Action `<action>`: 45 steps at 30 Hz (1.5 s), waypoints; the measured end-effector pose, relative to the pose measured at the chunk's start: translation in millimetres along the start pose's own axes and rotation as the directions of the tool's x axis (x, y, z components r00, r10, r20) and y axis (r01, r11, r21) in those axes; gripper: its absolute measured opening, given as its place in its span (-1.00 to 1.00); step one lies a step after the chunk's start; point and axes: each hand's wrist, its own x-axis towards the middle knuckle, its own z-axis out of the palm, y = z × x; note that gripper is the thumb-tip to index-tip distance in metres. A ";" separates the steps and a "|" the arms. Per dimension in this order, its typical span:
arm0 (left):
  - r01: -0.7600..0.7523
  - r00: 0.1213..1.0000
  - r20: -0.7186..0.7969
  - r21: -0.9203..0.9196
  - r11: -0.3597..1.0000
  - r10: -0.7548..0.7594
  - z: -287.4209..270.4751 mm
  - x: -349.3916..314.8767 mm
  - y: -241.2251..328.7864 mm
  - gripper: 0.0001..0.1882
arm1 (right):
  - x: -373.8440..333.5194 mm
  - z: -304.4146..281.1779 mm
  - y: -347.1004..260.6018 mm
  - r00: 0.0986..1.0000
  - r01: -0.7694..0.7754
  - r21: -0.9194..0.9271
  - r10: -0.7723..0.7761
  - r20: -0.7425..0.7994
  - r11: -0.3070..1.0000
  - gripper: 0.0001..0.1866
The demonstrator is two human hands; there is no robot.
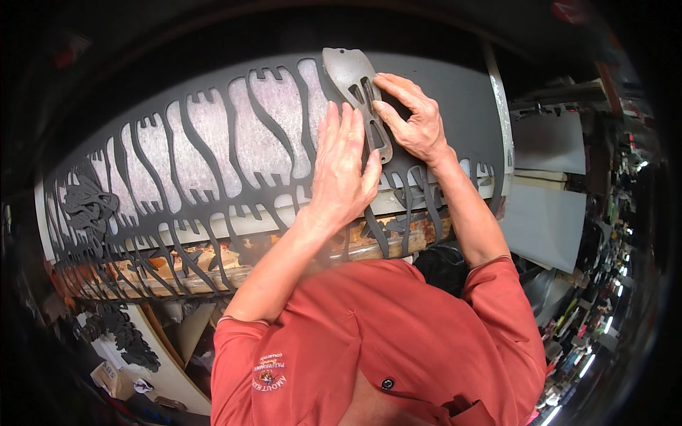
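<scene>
A grey metal cutting die [347,67], long and shaped like a shoe sole with slots through it, lies tilted on a dark sheet [462,106]. My left hand [339,160] rests flat along the die's lower left side, fingers stretched out. On the opposite side, my right hand [419,121] grips the die's right edge, thumb and fingers bent against it. Left of the die, sole-shaped openings [206,135] run in a row through the sheet, leaving thin dark strips and showing a pale surface beneath.
Dark cut scraps [89,199] are heaped on the sheet's left end. Narrow sheet strips [185,263] hang over the worn near edge of the table [249,259]. Pale boards [543,224] stand at the right. More dark pieces [131,341] sit below on the left.
</scene>
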 end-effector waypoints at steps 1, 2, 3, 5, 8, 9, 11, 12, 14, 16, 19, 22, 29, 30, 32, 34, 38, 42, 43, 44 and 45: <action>0.019 1.000 -0.004 -0.016 1.000 -0.019 -0.9 1.1 1.3 -0.25 | 0.5 0.2 0.1 1.000 -0.014 0.003 0.014 0.007 1.000 -0.59; 0.017 1.000 -0.004 -0.029 0.999 -0.018 -4.1 1.4 2.7 -0.27 | -0.5 -0.1 -0.9 1.000 -0.026 0.011 0.026 0.004 1.000 -0.59; 0.027 1.000 0.000 -0.049 0.998 -0.027 -10.1 0.7 3.4 -0.29 | -2.4 -1.1 -2.7 1.000 -0.026 0.004 0.026 0.011 1.000 -0.57; 0.037 0.999 0.007 -0.047 0.998 -0.037 -28.5 -5.3 6.0 -0.35 | -12.3 -3.2 -11.1 0.998 -0.062 0.026 0.063 -0.015 0.998 -0.53; 0.001 1.000 0.018 -0.089 0.996 0.000 -72.8 -33.6 12.5 -0.48 | -41.3 -12.0 -30.5 0.997 -0.061 -0.015 0.062 0.036 0.998 -0.30; 0.030 0.999 0.038 -0.103 0.994 -0.026 -85.9 -47.0 16.0 -0.51 | -52.2 -13.8 -37.2 0.998 0.040 -0.086 -0.036 0.050 0.995 -0.27; 0.143 0.988 0.076 -0.142 0.979 -0.133 -106.1 -79.2 24.0 -0.59 | -64.7 -12.0 -43.4 0.984 0.180 -0.131 -0.180 0.014 0.975 -0.24; 0.143 0.989 0.062 -0.149 0.978 -0.135 -108.9 -94.4 25.4 -0.65 | -67.6 -9.2 -43.2 0.988 0.153 -0.139 -0.153 0.014 0.978 -0.25; 0.179 0.982 0.089 -0.127 0.976 -0.168 -115.2 -127.5 31.0 -0.70 | -68.0 -2.3 -39.1 0.988 0.150 -0.118 -0.154 -0.026 0.982 -0.28; 0.077 0.997 0.006 -0.138 0.987 -0.077 -105.1 -150.1 28.7 -0.72 | -67.8 1.9 -34.5 0.978 0.189 -0.103 -0.197 -0.075 0.977 -0.34; 0.105 0.990 -0.084 -0.062 0.993 -0.110 -86.7 -166.3 17.4 -0.76 | -67.3 4.3 -30.7 0.969 0.222 -0.125 -0.233 -0.084 0.967 -0.37; 0.041 0.989 -0.147 0.099 0.994 -0.026 -73.7 -170.0 11.2 -0.75 | -68.0 4.1 -31.7 0.965 0.233 -0.162 -0.249 -0.084 0.959 -0.39; 0.003 0.985 -0.168 0.275 0.961 0.046 -69.0 -168.7 13.9 -0.74 | -65.9 1.6 -39.2 0.983 0.160 -0.082 -0.167 -0.082 0.984 -0.36; -0.001 0.984 -0.170 0.277 0.961 0.050 -69.0 -168.8 14.0 -0.75 | -66.5 -4.3 -44.5 0.996 0.074 -0.071 -0.077 -0.042 0.995 -0.37; 0.000 0.982 -0.183 0.253 0.967 0.048 -68.8 -168.8 13.2 -0.76 | -65.2 -13.5 -62.9 0.971 0.123 -0.099 -0.140 -0.191 0.987 -0.45; 0.003 0.979 -0.195 0.270 0.963 0.052 -68.3 -169.4 12.1 -0.78 | -57.9 -26.4 -88.3 0.935 0.181 -0.002 -0.173 -0.309 0.983 -0.68; 0.015 0.974 -0.218 0.319 0.948 0.058 -66.2 -171.1 9.2 -0.88 | -13.6 -46.7 -132.8 0.796 0.488 -0.121 -0.498 -0.346 0.864 -0.84; 0.057 0.968 -0.248 0.312 0.948 0.024 -63.7 -174.5 5.5 -0.90 | -19.1 -45.6 -142.2 0.857 0.401 -0.257 -0.459 -0.235 0.879 -0.85; 0.048 0.968 -0.247 0.315 0.948 0.034 -64.5 -174.8 5.0 -0.91 | -36.1 -46.9 -138.5 0.897 0.356 -0.194 -0.393 -0.202 0.914 -0.87; 0.072 0.972 -0.235 0.307 0.949 0.002 -65.3 -174.7 5.3 -0.90 | -55.7 -48.9 -133.1 0.924 0.320 -0.136 -0.341 -0.171 0.938 -0.89; 0.074 0.970 -0.241 0.284 0.956 -0.004 -67.0 -173.6 6.4 -0.89 | -77.2 -48.8 -127.2 0.922 0.328 -0.195 -0.358 -0.148 0.924 -0.92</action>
